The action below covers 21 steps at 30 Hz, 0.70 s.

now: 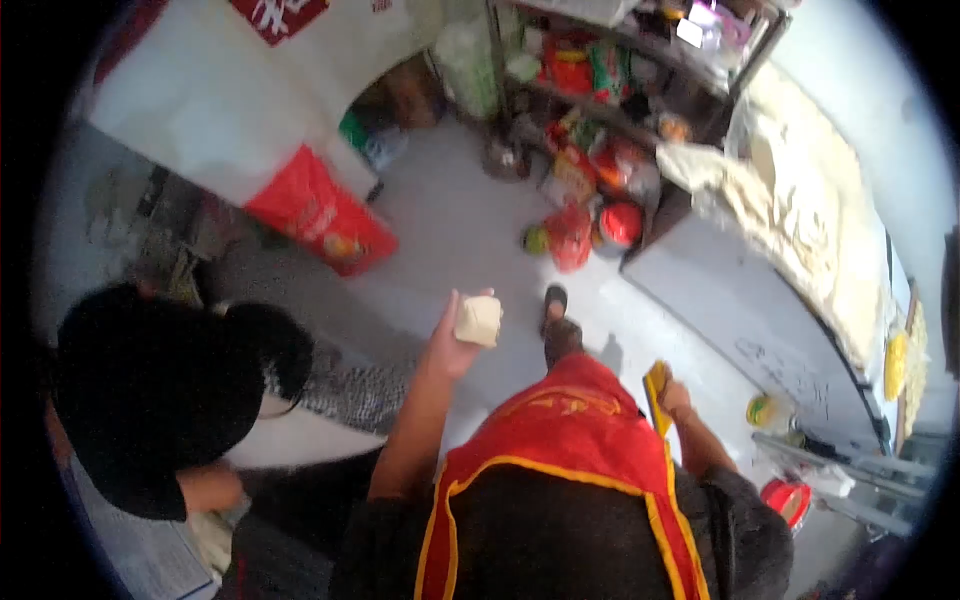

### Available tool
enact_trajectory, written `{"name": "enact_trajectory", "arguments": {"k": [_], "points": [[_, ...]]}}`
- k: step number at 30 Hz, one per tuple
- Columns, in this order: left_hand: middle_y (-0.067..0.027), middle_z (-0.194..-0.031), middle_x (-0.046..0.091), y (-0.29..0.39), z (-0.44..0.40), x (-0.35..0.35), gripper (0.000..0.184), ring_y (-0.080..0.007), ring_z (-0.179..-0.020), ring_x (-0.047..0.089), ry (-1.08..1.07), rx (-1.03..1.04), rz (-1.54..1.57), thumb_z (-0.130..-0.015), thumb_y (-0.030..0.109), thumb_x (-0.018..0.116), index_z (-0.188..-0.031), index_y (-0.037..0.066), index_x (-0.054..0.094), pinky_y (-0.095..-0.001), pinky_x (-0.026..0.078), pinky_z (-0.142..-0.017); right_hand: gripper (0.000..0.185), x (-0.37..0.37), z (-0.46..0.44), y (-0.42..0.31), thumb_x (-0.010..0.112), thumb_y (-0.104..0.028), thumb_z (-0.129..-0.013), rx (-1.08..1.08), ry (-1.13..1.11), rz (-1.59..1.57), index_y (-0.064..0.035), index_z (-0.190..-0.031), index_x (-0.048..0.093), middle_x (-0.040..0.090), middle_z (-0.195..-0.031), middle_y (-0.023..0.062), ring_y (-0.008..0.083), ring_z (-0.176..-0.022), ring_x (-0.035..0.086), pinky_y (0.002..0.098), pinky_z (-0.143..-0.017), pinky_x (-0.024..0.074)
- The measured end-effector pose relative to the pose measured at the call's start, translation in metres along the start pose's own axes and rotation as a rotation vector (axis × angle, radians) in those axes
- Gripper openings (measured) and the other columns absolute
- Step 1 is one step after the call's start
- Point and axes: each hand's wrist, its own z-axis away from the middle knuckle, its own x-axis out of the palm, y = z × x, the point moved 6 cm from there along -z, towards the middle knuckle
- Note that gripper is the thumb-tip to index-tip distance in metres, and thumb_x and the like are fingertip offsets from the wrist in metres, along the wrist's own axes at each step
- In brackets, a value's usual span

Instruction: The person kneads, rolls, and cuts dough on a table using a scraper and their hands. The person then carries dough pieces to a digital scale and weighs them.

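In the head view my left hand [453, 345] is held out at the middle, its fingers round a cream-coloured block of what looks like dough [479, 320]. The block has soft edges and a folded face. On the other side of the red apron, my right hand [676, 397] grips a flat yellow tool [656, 393]. Its narrow end points upward, and the fingers hide part of it, so its exact kind does not show. Neither held thing touches a surface.
A person in black [160, 400] sits or bends close on my left. A white cloth-covered counter [770, 210] runs along the right. Ahead, a cluttered shelf [600, 110] rises above bags on the floor [430, 210]. One red bag [322, 212] hangs off the left table.
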Motion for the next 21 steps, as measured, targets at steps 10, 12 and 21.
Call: {"name": "enact_trajectory", "arguments": {"k": [10,12,21], "points": [[-0.0104,-0.111,0.061,0.164,-0.282,0.114,0.055,-0.0244,-0.097,0.059,-0.146,-0.046,-0.039,-0.093,0.055,0.044,-0.121,0.009,0.054,-0.0401,0.048,-0.082,0.087,-0.078,-0.149,-0.045,0.064,-0.019,-0.077,0.229,-0.136,-0.246,-0.0069,-0.147,0.013,0.065,-0.098,0.0235,0.0388,-0.091,0.065,0.0447,-0.076,0.0525],[-0.0101,-0.114,0.060,0.190,-0.332,0.124,0.055,-0.0242,-0.100,0.058,-0.173,-0.025,-0.096,-0.091,0.053,0.050,-0.124,0.010,0.053,-0.0400,0.048,-0.084,0.084,-0.082,-0.167,-0.048,0.062,-0.020,-0.079,0.262,-0.088,-0.250,-0.0073,-0.146,0.014,0.065,-0.100,0.0239,0.0392,-0.093,0.064,0.0445,-0.079,0.0519],[-0.0118,-0.111,0.059,0.383,-0.609,0.301,0.057,-0.0251,-0.100,0.059,-0.102,0.542,-0.949,-0.077,0.038,0.074,-0.119,0.005,0.052,-0.0379,0.048,-0.083,0.085,-0.115,-0.180,-0.109,0.062,-0.008,-0.075,0.656,0.106,-0.634,-0.0070,-0.146,0.016,0.067,-0.091,0.0216,0.0348,-0.083,0.066,0.0416,-0.070,0.0547]]}}
